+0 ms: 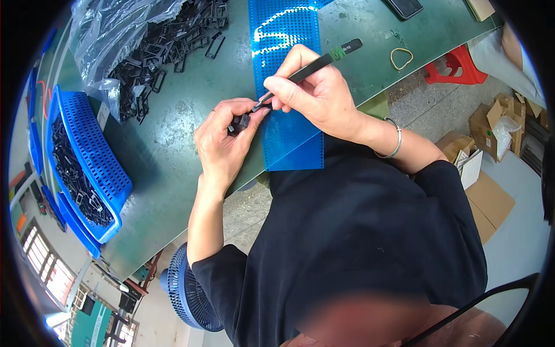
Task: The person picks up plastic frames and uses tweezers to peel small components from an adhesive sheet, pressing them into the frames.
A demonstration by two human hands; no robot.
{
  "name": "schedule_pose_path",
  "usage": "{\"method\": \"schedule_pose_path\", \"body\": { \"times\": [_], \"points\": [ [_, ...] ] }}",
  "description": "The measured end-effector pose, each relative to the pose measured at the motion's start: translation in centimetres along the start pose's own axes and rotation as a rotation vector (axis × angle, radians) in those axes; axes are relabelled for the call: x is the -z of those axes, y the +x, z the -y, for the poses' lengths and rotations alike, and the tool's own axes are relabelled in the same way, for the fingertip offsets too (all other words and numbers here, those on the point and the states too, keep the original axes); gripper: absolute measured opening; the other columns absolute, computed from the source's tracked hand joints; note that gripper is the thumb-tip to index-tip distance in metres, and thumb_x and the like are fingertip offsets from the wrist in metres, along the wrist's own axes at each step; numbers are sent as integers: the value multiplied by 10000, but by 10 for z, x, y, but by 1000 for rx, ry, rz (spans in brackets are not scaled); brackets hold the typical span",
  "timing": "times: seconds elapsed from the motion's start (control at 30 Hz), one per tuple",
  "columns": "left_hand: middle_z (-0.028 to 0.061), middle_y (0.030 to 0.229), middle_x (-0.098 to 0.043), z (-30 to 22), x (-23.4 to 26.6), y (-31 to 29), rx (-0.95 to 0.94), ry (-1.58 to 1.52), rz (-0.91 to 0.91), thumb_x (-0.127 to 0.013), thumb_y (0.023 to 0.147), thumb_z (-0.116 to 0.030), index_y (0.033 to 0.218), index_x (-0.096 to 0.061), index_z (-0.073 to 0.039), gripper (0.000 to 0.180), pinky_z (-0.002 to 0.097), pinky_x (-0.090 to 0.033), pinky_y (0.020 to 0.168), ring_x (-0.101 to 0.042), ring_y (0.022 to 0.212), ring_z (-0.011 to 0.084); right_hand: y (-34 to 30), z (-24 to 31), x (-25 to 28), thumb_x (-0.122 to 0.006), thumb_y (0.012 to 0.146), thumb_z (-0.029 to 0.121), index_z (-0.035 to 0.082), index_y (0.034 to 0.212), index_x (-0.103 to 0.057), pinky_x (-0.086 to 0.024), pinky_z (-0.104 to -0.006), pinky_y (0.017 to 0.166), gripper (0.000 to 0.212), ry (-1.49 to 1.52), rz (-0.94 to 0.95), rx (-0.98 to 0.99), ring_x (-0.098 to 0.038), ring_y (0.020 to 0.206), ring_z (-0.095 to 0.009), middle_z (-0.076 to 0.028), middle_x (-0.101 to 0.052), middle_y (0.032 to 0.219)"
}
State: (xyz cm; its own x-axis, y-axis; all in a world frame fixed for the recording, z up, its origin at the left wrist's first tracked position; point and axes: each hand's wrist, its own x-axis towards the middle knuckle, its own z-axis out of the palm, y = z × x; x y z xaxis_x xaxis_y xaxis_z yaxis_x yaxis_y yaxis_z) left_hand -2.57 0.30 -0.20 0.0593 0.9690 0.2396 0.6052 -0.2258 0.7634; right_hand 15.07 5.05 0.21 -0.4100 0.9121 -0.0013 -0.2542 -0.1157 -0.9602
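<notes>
left hand [222, 144]: I am pinching one small black plastic part [240, 122] between thumb and fingertips; fingers curled tight round it, holding it up just above the green table [173, 144] so the tool can get at its edge
right hand [315, 92]: I am gripping one black knife-like tool [315, 66] like a pen, fingers closed on the shaft; tip touching the small part, handle angled up and away for control; green band wrapped near the far end
part location: in my left fingertips, at the left edge of the blue perforated sheet [289, 34], tool tip on it
blue perforated sheet: one; lying flat under my right hand, probably as a work mat
blue basket [95, 156]: one, to my left, near the table edge; filled with black parts, too many to count; within reach of my left hand
loose pile [167, 40]: one heap of black frame-shaped parts at the far side, spilling from one clear plastic bag [110, 34]; count cannot tell
rubber band [401, 58]: one, lying well apart on my right
bracelet [394, 141]: one, on my right wrist
red stool [457, 66]: one, beyond the table edge
fan [188, 289]: one, blue, on the floor below
</notes>
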Motion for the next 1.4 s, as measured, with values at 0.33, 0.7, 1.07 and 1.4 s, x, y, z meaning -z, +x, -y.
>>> {"method": "schedule_pose_path", "body": {
  "times": [0.33,0.7,1.07,1.4],
  "points": [
    [81,814,-678,-1,0,2,-28,6,13,-772,713,-49,831,-637,-41,179,261,-507,582,-655,691,173,0,-7,0,-609,894,111,34,835,-500,-477,-209,581,146,3,23,0,-597,674,-62,-28,-594,723],
    [81,809,-677,-2,1,2,-46,11,12,-772,708,-42,819,-635,-42,176,267,-516,590,-660,702,178,0,-8,0,-615,889,112,31,831,-503,-477,-200,580,149,-42,24,3,-609,688,-60,-23,-593,729],
    [81,780,-664,2,6,2,-50,-45,5,-742,724,-9,829,-619,-48,166,228,-460,520,-599,589,144,0,-3,-3,-614,884,86,27,849,-501,-489,-199,597,133,99,-99,61,-610,689,-68,-20,-581,740],
    [66,756,-474,21,51,38,539,-1362,51,-508,949,-279,940,-498,-48,231,155,-254,308,-435,512,91,0,0,3,-594,902,92,39,869,-511,-476,-202,588,103,166,-51,-15,-583,647,-67,-21,-565,733]
  ]
}}
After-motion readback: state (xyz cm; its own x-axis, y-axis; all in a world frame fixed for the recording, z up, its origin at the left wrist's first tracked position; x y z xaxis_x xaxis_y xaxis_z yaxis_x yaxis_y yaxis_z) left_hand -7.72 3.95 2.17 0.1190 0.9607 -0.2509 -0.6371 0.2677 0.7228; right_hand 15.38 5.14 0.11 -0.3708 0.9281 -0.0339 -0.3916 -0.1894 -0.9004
